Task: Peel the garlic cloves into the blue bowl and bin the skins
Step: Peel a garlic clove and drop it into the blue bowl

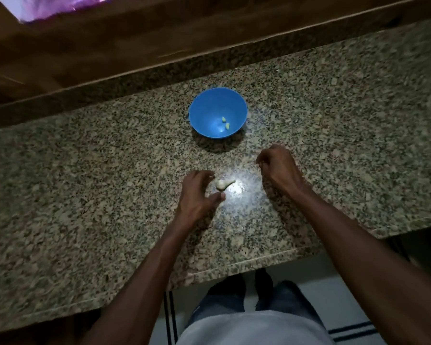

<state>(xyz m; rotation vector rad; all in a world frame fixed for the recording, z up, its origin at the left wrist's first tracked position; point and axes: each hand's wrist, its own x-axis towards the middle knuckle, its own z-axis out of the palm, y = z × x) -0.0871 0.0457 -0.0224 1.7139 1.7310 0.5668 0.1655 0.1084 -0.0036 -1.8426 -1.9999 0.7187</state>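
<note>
The left hand [197, 192] hangs low over the counter [85, 183] with its fingers spread and loosely bent, thumb stretched out toward the right. It cups around a garlic piece [224, 184] without gripping it — the pale, unpeeled-looking piece lies on the stone in the gap between the fingertips and the thumb, just beside both. Whether any fingertip actually touches it cannot be told; the hand is a little blurred.

The right hand [278, 165] is apart from the left, farther back and to the right, nearer the bowl [204, 108]. Its fingers are curled under toward the palm, knuckles up. What lies inside the curl is hidden, so whether it holds a skin, a clove or nothing cannot be told.

The blue bowl stands on the counter beyond both hands, roughly between them and the raised back edge. Two small yellowish peeled cloves [225, 122] lie in its bottom, close together, right of centre.

A bright reflection sits on the stone just right of the garlic piece — between the two hands.
</note>
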